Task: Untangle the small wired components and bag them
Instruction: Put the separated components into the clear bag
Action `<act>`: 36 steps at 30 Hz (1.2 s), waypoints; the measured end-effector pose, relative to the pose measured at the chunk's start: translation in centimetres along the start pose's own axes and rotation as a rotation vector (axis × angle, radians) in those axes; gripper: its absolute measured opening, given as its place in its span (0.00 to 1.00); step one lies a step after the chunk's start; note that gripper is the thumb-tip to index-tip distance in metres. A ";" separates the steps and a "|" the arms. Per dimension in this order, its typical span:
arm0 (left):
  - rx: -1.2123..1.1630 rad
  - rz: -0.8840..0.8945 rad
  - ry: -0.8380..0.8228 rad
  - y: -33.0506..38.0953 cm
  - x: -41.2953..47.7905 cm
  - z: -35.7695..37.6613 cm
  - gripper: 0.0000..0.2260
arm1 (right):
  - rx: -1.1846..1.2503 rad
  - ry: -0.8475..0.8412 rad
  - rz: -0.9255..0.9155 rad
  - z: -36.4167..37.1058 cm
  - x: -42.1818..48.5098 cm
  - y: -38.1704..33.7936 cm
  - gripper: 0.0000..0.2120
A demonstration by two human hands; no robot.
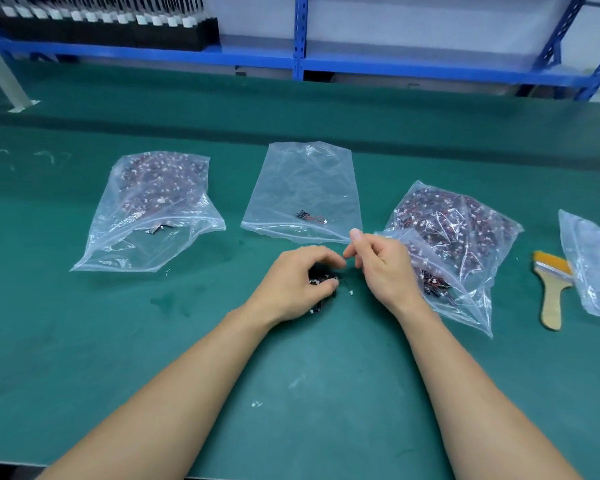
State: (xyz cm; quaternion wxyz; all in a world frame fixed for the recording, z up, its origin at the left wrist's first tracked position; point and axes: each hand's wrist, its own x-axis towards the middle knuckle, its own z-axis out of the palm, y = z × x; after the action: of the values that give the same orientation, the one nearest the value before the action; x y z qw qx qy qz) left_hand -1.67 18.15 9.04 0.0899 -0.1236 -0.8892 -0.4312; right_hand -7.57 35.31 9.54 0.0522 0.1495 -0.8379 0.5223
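The green table (118, 358) ran from its near edge at the bottom of the frame to a far edge just below the blue shelving (302, 64) at the top. The widest bare stretch lay at lower left and between the two forearms; a narrower strip stayed free behind the bags.

Across the middle stood a row of clear bags. The left bag (146, 251) and the right bag (471, 285) were packed with wired parts. The middle bag (302, 174) was nearly flat, with one wired part (310, 217) near its mouth. A fourth bag (593, 265) was cut off by the right edge, touching a brush (553, 289) beside it.

At centre, just below the middle bag's mouth, the left hand (288, 289) curled its fingers over a dark clump of wired parts (321, 282) on the table and gripped it. The right hand (381, 268) hovered just right of it, overlapping the right bag's open flap. Its fingers were bent and its thumb and fingertips were drawn together toward the clump. Whether they pinched a wire was too fine to tell.
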 end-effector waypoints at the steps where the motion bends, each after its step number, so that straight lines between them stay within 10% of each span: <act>1: -0.060 0.003 0.021 -0.1 -0.2 -0.4 0.14 | -0.001 -0.006 -0.013 0.0 -0.3 -0.2 0.21; 11: 0.367 0.022 -0.185 -1.6 -1.2 -2.9 0.45 | -0.300 0.042 -0.171 -2.7 -2.2 -2.7 0.05; 20: 0.427 0.122 -0.130 -0.7 0.1 -0.8 0.15 | -0.789 0.158 0.002 -7.6 -1.8 -4.3 0.17; 36: 0.705 0.097 -0.048 -0.3 0.1 -0.4 0.16 | -0.863 0.099 0.195 -9.5 -1.5 -4.2 0.03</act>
State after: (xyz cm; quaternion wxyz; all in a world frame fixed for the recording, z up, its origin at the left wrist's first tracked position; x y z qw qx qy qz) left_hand -1.82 17.66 9.09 0.1268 -0.1373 -0.9783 -0.0900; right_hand -5.54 42.34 17.09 0.1002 0.0093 -0.9859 0.1335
